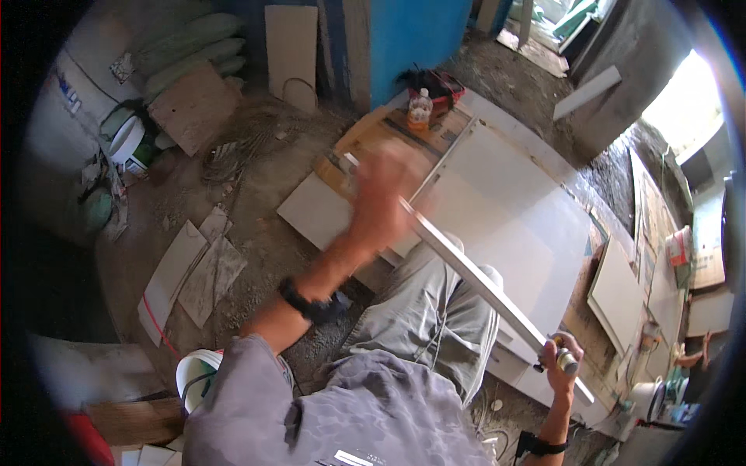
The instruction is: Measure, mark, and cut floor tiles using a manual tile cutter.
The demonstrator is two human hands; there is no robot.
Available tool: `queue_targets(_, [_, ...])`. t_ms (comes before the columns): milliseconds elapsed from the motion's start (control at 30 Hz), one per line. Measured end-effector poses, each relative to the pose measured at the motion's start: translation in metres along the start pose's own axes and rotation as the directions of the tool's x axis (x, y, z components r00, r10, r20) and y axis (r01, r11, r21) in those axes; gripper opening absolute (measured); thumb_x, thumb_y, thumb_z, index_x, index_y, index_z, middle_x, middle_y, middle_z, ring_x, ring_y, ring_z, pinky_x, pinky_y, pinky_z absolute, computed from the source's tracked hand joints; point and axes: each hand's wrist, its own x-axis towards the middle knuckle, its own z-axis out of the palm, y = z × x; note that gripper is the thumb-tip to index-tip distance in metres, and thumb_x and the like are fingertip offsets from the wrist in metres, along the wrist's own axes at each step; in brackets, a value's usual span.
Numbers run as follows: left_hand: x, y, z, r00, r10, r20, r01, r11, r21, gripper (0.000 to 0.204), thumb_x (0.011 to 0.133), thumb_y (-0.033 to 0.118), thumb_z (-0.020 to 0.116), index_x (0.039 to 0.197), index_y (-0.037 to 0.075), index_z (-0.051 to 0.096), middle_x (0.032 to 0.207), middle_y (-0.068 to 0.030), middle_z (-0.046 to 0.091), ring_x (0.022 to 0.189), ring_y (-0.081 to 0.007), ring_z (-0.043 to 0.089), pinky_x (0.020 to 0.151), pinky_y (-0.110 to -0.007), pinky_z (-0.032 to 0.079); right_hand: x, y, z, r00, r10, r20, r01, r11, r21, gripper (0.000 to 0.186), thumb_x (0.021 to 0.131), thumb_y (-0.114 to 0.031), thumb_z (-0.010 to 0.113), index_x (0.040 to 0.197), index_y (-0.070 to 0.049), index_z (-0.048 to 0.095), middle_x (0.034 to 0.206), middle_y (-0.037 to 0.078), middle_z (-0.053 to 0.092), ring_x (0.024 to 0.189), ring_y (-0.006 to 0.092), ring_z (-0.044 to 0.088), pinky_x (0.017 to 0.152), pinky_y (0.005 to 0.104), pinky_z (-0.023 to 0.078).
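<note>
A long, pale metal bar [486, 289] runs slantwise over my knees and above a large, light-coloured slab [505, 194]. My left hand [385, 194] lies across the bar's far end, smeared by motion, so I cannot make out its fingers. At the near right, my right hand [561, 363] is closed at the bar, with a small, rounded silver-and-yellow object [571, 362] also in its grasp; the kind of object is unclear. The slab rests on other boards.
A bottle of orange liquid [420, 110] and a red basket [444, 87] stand beyond the slab. Broken boards [175, 268] lie on the dirt floor at left. A white bucket [194, 380] is by my left elbow. Another board [616, 295] leans at right.
</note>
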Motion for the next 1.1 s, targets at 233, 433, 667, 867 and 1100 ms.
queue_targets(233, [-0.015, -0.110, -0.006, 0.526, -0.644, 0.555, 0.824, 0.226, -0.519, 0.060, 0.091, 0.048, 0.072, 0.123, -0.003, 0.066, 0.110, -0.0120, 0.068, 0.101, -0.0212, 0.063, 0.093, -0.035, 0.047, 0.018, 0.016, -0.006, 0.999, -0.029, -0.026, 0.027, 0.997, -0.075, 0.034, 0.094, -0.034, 0.074, 0.101, -0.002, 0.065, 0.071, 0.000, 0.057, 0.063, 0.0070, 0.051, 0.057, 0.0254, 0.042])
queue_targets(433, [-0.112, -0.132, 0.032, 0.297, -0.518, 0.802, 0.916, -0.082, -0.392, 0.040, 0.094, 0.032, 0.068, 0.121, 0.002, 0.067, 0.106, -0.0086, 0.069, 0.098, -0.0195, 0.064, 0.081, -0.034, 0.054, 0.035, 0.101, 0.037, 0.994, 0.099, 0.053, -0.091, 0.986, -0.137, 0.033, 0.096, -0.033, 0.070, 0.107, -0.002, 0.066, 0.074, 0.004, 0.064, 0.067, 0.0101, 0.056, 0.063, 0.0293, 0.047])
queue_targets(667, [-0.278, -0.123, 0.034, -0.063, -0.574, 0.816, 0.933, -0.324, -0.155, 0.032, 0.093, 0.025, 0.068, 0.119, 0.005, 0.066, 0.108, -0.0077, 0.069, 0.096, -0.0205, 0.066, 0.073, -0.041, 0.057, -0.010, 0.175, 0.110, 0.968, 0.097, 0.232, -0.054, 0.981, -0.185, 0.021, 0.086, -0.012, 0.072, 0.101, 0.002, 0.068, 0.083, 0.009, 0.065, 0.079, 0.0166, 0.059, 0.073, 0.0336, 0.050])
queue_targets(867, [-0.351, -0.123, 0.018, -0.245, -0.564, 0.788, 0.900, -0.435, -0.031, 0.028, 0.091, 0.014, 0.071, 0.116, 0.004, 0.067, 0.103, -0.0079, 0.069, 0.093, -0.0211, 0.067, 0.082, -0.040, 0.056, -0.071, 0.201, 0.138, 0.916, 0.159, 0.368, -0.220, 0.967, 0.129, 0.023, 0.084, -0.010, 0.072, 0.104, 0.001, 0.069, 0.090, 0.010, 0.069, 0.082, 0.0170, 0.062, 0.076, 0.0322, 0.051])
queue_targets(1100, [-0.370, -0.120, 0.030, -0.260, -0.559, 0.787, 0.917, -0.398, 0.021, 0.030, 0.089, 0.017, 0.072, 0.115, 0.003, 0.068, 0.101, -0.0073, 0.068, 0.094, -0.0205, 0.065, 0.081, -0.040, 0.054, -0.121, 0.127, 0.161, 0.909, 0.170, 0.380, -0.239, 0.961, 0.142, 0.024, 0.085, -0.012, 0.072, 0.104, 0.001, 0.069, 0.089, 0.010, 0.069, 0.081, 0.0168, 0.062, 0.075, 0.0320, 0.051])
